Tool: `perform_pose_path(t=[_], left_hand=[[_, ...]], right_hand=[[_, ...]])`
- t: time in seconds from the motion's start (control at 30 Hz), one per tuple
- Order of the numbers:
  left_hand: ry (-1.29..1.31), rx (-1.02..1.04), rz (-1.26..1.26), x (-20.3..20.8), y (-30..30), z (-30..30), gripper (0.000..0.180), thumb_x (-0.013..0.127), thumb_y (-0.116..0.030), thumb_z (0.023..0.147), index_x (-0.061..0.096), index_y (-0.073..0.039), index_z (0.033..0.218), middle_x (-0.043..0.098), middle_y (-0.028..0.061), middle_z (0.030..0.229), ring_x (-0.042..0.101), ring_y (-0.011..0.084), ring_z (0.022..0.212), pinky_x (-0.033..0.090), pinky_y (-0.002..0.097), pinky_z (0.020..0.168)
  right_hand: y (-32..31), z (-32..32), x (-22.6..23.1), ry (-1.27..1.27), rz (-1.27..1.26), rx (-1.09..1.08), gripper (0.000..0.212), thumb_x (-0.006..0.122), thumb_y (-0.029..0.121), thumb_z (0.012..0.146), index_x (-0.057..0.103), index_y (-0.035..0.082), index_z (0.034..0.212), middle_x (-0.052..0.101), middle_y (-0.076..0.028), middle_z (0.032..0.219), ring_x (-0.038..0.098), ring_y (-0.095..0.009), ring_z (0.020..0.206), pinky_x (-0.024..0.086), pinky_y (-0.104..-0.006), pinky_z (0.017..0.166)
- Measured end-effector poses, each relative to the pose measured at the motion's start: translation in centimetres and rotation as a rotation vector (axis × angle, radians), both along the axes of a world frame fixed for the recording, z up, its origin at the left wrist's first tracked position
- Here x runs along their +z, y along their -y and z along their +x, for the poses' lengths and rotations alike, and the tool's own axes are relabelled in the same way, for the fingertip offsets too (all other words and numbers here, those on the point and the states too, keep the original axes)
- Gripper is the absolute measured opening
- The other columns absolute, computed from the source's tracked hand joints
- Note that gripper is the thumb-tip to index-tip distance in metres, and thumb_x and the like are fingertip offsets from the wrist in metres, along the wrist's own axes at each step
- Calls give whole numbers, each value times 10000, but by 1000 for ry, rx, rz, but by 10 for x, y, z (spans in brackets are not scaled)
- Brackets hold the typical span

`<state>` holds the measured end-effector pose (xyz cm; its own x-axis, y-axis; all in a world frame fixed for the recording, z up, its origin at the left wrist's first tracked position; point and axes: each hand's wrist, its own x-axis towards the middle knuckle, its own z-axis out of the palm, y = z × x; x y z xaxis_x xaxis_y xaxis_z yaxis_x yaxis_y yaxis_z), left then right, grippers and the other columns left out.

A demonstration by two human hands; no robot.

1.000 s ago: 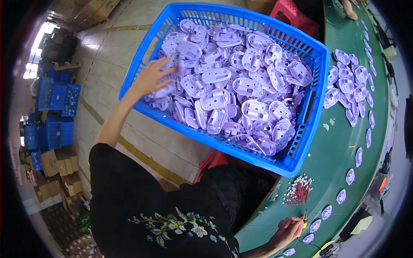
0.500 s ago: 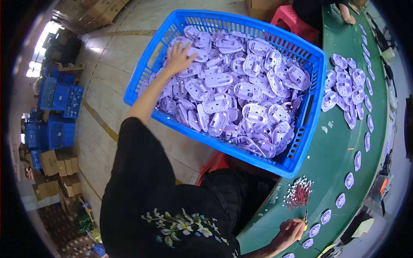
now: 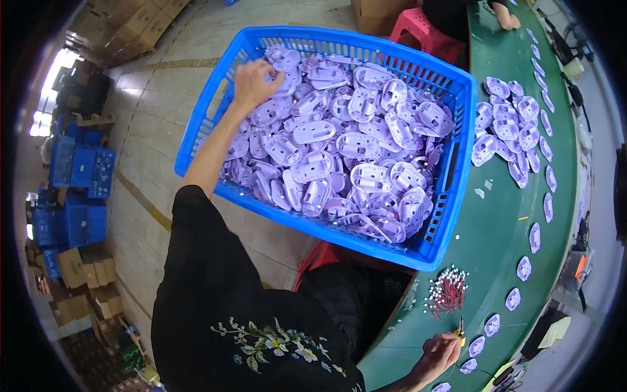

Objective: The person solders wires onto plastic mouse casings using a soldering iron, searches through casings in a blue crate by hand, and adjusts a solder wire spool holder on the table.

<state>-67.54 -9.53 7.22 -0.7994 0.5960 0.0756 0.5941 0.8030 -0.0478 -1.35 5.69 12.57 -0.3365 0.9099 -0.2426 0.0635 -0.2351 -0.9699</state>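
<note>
My left hand [image 3: 255, 85] is over the far left part of a blue plastic basket [image 3: 339, 238], its fingers curled on a pale purple plastic shell [image 3: 285, 83]. Under the hand, the fingertips are partly hidden. Many similar oval shells [image 3: 313, 132] fill the basket in a loose heap. At the lower right, my right hand [image 3: 439, 357] is closed around a yellow-handled soldering iron [image 3: 461, 334], its slim metal tip pointing away from me. Just beyond that tip lies a bunch of red wires [image 3: 448, 294] with white ends, on the green table [image 3: 486, 235].
A row of purple shells [image 3: 535, 237] runs along the table, with a pile of them [image 3: 509, 124] farther off. Another person's hand [image 3: 507, 19] rests at the far end. A pink stool [image 3: 424, 32] stands behind the basket; cartons [image 3: 85, 264] and blue crates [image 3: 81, 166] are stacked left.
My left hand has gone from spread fingers to curled ones on a shell, a little farther left. The right hand keeps its hold on the iron. The whole view has shifted slightly.
</note>
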Motion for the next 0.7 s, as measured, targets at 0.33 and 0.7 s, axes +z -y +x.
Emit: perform_pose_path(t=[0.33,0.7], left_hand=[[-256,71,106,-93,27,-117,759,486,-600,868,406,-76,1412,391,189,1459,325,348,1374,321,497,1080],[53,-631,340,-54,-141,11,520,492,-392,962,490,-41,1346,377,230,1458,352,388,1353,279,469,1105]], right_hand=[[10,-3,12,-70,-33,-62,289,494,286,1002,524,25,882,418,8,669,373,-63,553,257,-204,469],[33,-1,6,-57,-135,-194,297,527,240,982,589,-41,906,471,-18,652,430,-101,574,340,-242,520]])
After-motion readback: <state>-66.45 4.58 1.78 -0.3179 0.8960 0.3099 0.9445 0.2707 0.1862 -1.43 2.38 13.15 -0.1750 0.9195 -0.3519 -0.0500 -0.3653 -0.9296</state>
